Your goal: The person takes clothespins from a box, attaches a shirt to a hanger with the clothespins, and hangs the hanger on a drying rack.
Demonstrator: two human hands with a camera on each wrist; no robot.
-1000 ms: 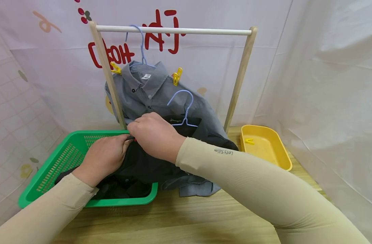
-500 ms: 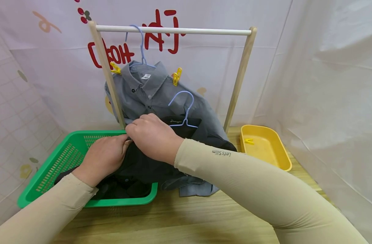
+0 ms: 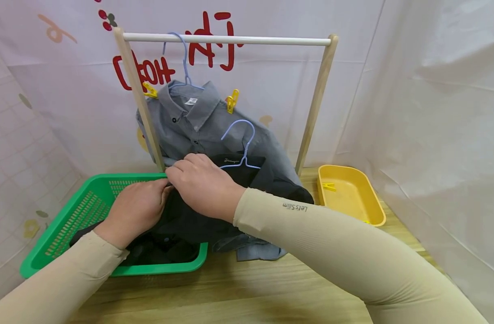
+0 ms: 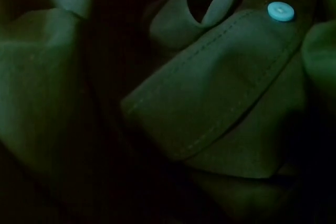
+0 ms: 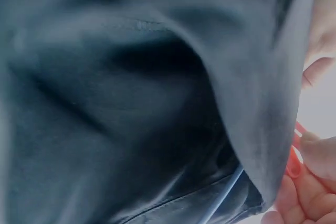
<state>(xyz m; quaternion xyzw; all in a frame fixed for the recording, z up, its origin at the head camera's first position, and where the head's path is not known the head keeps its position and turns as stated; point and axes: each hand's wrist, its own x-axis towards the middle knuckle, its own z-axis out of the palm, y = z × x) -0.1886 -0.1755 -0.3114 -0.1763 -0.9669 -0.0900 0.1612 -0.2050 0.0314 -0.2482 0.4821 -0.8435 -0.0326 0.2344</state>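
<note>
My left hand (image 3: 137,207) grips the shoulder of a black shirt (image 3: 190,225) above the basket. Close against it, my right hand (image 3: 204,186) has its fingers curled at the same edge of the cloth. In the right wrist view, fingers pinch a red clothespin (image 5: 294,165) beside the shirt's edge; from the head it is hidden. A blue hanger (image 3: 245,146) sits inside the black shirt, its hook sticking up from the collar. Dark cloth with a pale button (image 4: 281,11) fills the dim left wrist view.
Behind, a grey shirt (image 3: 208,119) with yellow clothespins (image 3: 231,101) at its shoulders hangs from the rack's white bar (image 3: 271,40). The green basket (image 3: 161,268) at left holds dark clothing. A yellow tray (image 3: 350,198) with yellow clips stands on the wooden table (image 3: 230,292).
The head view has shifted slightly. Both hands stay at the black shirt's shoulder; a bit of red seen under the right hand one second ago is now covered.
</note>
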